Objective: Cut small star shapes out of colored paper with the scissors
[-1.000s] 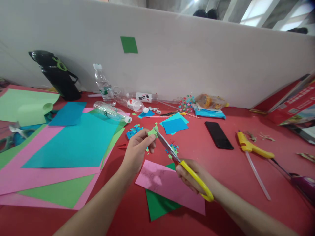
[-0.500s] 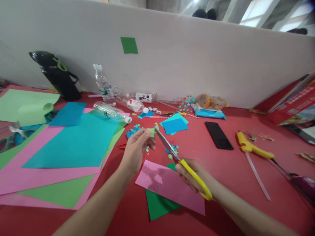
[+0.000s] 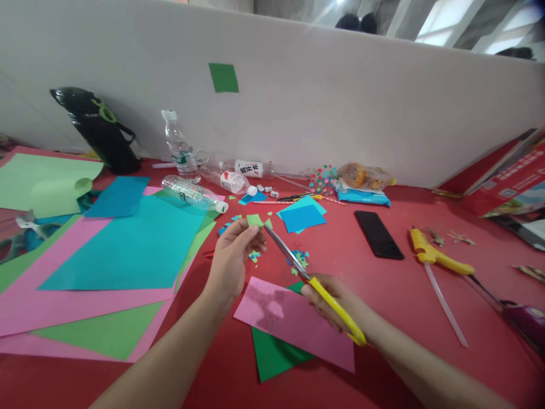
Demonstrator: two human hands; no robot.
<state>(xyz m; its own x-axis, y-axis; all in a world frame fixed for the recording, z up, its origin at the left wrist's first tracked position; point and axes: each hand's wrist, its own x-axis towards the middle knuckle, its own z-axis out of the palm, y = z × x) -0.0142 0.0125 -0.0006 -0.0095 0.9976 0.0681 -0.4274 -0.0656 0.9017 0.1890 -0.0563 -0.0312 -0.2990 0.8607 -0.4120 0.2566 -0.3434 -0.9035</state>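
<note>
Pinched between the thumb and fingers of my left hand (image 3: 232,253) is a small light green paper piece (image 3: 254,220). My right hand (image 3: 330,301) grips yellow-handled scissors (image 3: 286,250), whose blade tips reach up to the right edge of that paper. The blades look nearly closed. Below them lies a pile of small paper stars (image 3: 300,260) in blue, green and red. A pink paper sheet (image 3: 293,324) with faint drawn outlines sits under my hands, on top of a dark green sheet (image 3: 276,358).
Large coloured sheets (image 3: 128,250) cover the left side. Plastic bottles (image 3: 183,150) and a black flask (image 3: 102,133) stand or lie along the white partition. To the right are a phone (image 3: 378,234), a yellow glue gun (image 3: 443,258) and a blue packet (image 3: 363,196).
My left hand has turned the light green paper, which now shows further left and slightly higher above the fingers. The scissor tips have shifted slightly left with it.
</note>
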